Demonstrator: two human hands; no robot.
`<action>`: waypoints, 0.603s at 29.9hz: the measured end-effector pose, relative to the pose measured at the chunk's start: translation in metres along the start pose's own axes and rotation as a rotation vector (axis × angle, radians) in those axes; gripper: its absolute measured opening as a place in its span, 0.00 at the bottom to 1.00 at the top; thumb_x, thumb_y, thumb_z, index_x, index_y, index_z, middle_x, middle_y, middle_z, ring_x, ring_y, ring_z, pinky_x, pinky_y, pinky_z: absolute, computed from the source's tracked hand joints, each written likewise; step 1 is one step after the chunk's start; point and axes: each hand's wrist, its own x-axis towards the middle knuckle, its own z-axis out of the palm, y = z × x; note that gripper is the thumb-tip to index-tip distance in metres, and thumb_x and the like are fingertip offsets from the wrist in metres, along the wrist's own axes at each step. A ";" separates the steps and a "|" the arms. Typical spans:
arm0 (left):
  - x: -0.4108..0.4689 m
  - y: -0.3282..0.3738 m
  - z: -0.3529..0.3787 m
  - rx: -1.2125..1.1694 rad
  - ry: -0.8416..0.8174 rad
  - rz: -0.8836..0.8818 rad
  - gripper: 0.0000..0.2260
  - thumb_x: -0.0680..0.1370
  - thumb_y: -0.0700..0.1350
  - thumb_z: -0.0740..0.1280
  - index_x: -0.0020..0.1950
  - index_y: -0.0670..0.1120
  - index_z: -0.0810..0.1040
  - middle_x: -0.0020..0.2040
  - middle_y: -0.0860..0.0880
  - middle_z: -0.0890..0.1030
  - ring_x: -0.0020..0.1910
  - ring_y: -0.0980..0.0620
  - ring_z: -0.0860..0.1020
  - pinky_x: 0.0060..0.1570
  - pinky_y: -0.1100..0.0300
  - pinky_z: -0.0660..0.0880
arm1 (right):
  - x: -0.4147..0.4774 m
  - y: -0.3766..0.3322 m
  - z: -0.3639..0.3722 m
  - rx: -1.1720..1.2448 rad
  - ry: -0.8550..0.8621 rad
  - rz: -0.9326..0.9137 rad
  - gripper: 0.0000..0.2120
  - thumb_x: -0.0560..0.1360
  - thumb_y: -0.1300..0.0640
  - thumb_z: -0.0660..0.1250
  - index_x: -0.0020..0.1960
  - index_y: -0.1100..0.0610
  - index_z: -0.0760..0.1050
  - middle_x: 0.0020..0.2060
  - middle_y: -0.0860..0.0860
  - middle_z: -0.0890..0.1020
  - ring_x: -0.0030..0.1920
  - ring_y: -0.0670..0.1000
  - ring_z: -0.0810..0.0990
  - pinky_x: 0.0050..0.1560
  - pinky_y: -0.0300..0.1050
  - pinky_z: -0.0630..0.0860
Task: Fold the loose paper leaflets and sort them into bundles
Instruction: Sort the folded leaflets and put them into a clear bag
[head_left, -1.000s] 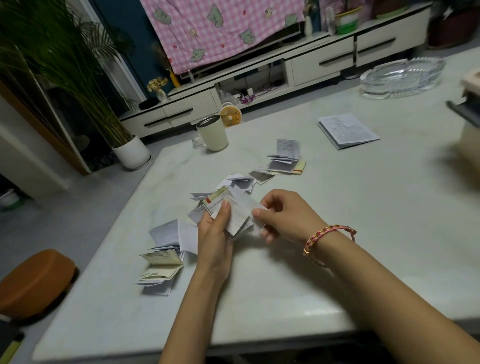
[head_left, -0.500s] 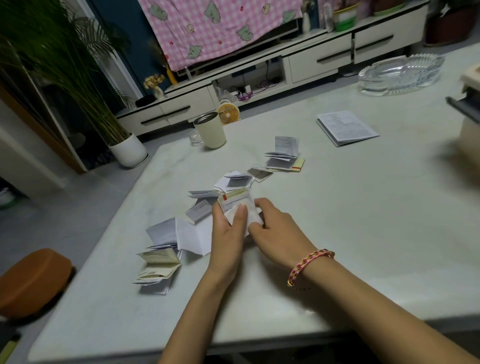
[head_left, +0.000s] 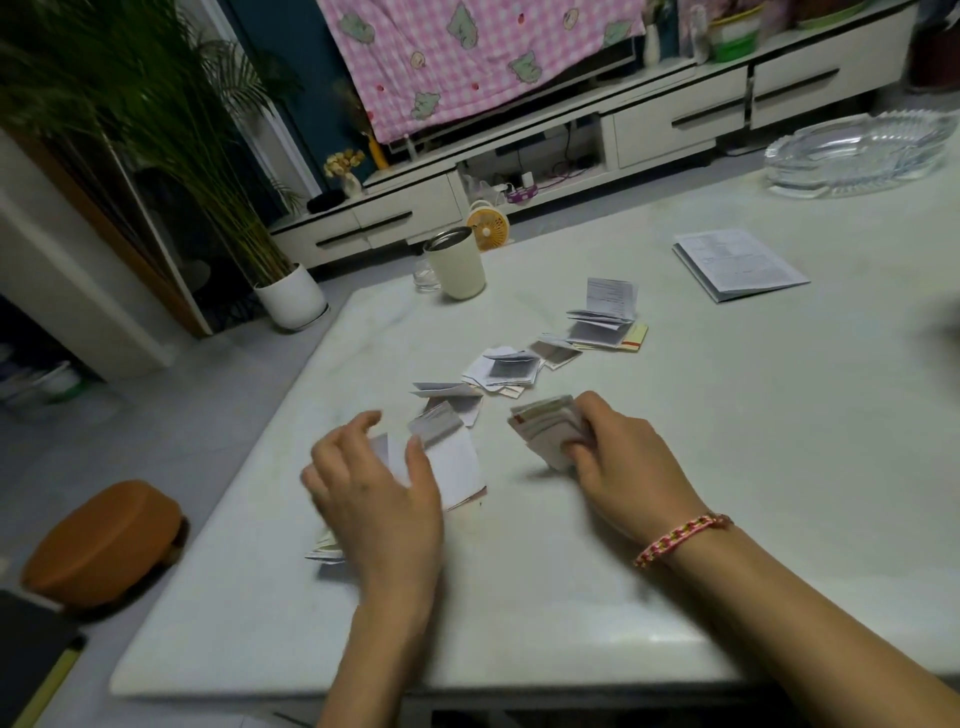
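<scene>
Two hands worked mid-frame over the table. R hand gripped a folded bundle, fingers curled round its near edge, prob. to keep the stack squared and the folds from springing open. L hand, blurred, lay left of centre w/ fingers spread and relaxed, thumb touching the loose white leaflet; it held nothing, apparently going for the next sheet. The sorted piles ran diagonally toward upper right, spaced apart so bundles wouldn't mix. Beyond them sat the mug and booklet.
</scene>
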 end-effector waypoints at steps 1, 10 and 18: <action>0.003 -0.005 -0.005 0.109 -0.058 -0.084 0.17 0.75 0.46 0.68 0.62 0.42 0.73 0.60 0.40 0.72 0.59 0.42 0.65 0.58 0.52 0.62 | 0.001 0.002 0.002 -0.007 -0.009 0.018 0.05 0.75 0.63 0.61 0.47 0.56 0.65 0.45 0.60 0.80 0.48 0.63 0.76 0.42 0.51 0.67; 0.010 0.002 0.005 0.288 -0.337 -0.166 0.19 0.76 0.43 0.65 0.66 0.44 0.69 0.58 0.43 0.76 0.62 0.42 0.63 0.56 0.54 0.58 | 0.002 -0.002 -0.001 0.111 -0.009 0.130 0.04 0.80 0.58 0.56 0.47 0.57 0.63 0.45 0.59 0.78 0.43 0.59 0.73 0.38 0.49 0.63; 0.008 0.022 -0.031 -0.310 -0.180 -0.230 0.04 0.77 0.40 0.63 0.47 0.42 0.76 0.39 0.49 0.78 0.40 0.48 0.75 0.34 0.64 0.71 | 0.017 0.000 -0.011 0.644 0.025 0.407 0.06 0.76 0.64 0.60 0.45 0.61 0.76 0.43 0.57 0.80 0.44 0.56 0.77 0.47 0.47 0.74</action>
